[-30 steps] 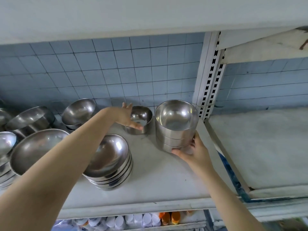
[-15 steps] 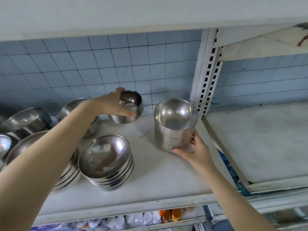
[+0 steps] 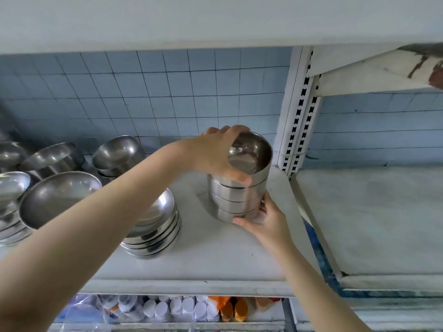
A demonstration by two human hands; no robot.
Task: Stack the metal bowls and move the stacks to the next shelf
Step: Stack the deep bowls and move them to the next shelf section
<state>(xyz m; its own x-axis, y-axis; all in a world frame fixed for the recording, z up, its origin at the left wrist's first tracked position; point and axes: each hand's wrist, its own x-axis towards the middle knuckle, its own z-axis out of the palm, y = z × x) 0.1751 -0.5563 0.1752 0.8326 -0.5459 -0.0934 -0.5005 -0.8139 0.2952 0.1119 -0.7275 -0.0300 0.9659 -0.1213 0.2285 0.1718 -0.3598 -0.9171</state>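
Left hand [image 3: 215, 152] grips top bowl [image 3: 250, 153]; apparently four in stack [image 3: 236, 200]

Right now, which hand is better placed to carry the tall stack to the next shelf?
Right hand: it already cups the base of the tall stack, nearest the next shelf. Left hand is setting the top bowl.

Left hand [image 3: 217, 155] reaches forward, arm nearly straight, fingers [image 3: 236, 131] curled over the far rim of a bowl, thumb pressed on the near side. Right hand [image 3: 266, 220] sits lower, palm up, fingers cupped around the base of the stack, forearm angled up from lower right.
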